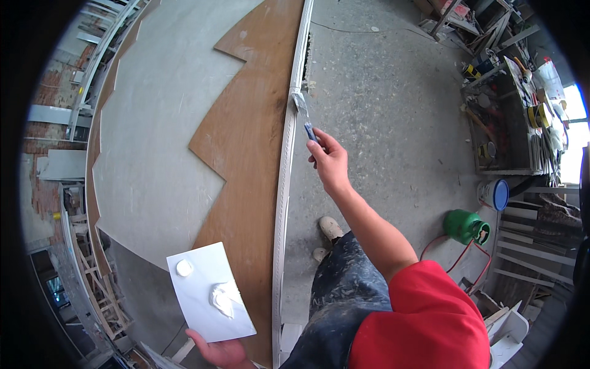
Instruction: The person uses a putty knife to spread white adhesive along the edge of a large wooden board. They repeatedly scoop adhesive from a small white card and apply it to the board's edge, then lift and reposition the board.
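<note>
My right hand (330, 161) is closed round the dark blue handle of a putty knife (300, 106). Its blade, smeared with white, lies against a long white edge strip (284, 160) that borders a brown wooden panel (246, 123). Low on the left, my left hand (221, 353) grips a white rectangular board (206, 317) by its near edge. On that board sit a mound of white paste (224, 300) and a small white round piece (184, 267). The fingers beneath the board are mostly hidden.
A pale grey zigzag-edged sheet (160, 123) covers the panel's left part. Along the right stand a cluttered workbench (510, 117), a blue-lidded bucket (493, 194) and a green gas cylinder (462, 226) with a red hose (453, 263). Stacked frames (92, 270) line the left.
</note>
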Available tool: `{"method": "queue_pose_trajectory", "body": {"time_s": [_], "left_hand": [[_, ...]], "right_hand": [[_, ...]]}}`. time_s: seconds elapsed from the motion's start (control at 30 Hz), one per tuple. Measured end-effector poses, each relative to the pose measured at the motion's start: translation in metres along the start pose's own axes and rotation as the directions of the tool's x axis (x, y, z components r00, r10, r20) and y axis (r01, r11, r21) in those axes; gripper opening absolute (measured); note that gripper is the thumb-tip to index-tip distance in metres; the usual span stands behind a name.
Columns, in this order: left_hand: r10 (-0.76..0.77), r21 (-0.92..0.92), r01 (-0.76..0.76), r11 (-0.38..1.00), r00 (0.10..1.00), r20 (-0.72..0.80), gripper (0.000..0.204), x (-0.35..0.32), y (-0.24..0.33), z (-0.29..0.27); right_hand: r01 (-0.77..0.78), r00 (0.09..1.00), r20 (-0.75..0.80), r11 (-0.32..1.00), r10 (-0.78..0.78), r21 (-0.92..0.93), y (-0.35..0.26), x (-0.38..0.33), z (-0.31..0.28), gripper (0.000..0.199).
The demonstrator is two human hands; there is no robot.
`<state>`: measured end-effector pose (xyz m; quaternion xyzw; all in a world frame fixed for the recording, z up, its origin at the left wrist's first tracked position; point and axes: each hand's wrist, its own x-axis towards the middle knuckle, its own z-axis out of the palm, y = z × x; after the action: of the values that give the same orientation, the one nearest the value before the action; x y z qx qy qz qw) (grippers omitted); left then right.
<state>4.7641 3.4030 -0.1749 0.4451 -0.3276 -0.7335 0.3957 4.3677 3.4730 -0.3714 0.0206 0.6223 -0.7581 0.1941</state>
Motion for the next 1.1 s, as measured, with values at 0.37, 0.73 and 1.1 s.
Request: {"method": "queue_pose_trajectory", "body": {"time_s": [0.37,0.73,1.1], "left_hand": [[-0.014,-0.138,0.022,0.99,0.999,0.052,0.066,-0.009,0.005,-0.011],[0.054,-0.257,-0.016,0.966,0.989,0.139,0.063,-0.033,0.018,-0.076],[0.169,-0.174,-0.153,0.973,0.982,0.083,0.062,-0.06,0.042,-0.161]], "right_hand": [[-0.027,0.998,-0.06,0.999,0.026,-0.018,0.018,-0.027,-0.016,0.042],[0.369,0.496,0.868,0.901,0.016,-0.227,-0.12,-0.219,-0.022,0.035],[0.75,0.37,0.929,0.59,0.0,-0.299,-0.135,-0.354,0.034,0.032]]}}
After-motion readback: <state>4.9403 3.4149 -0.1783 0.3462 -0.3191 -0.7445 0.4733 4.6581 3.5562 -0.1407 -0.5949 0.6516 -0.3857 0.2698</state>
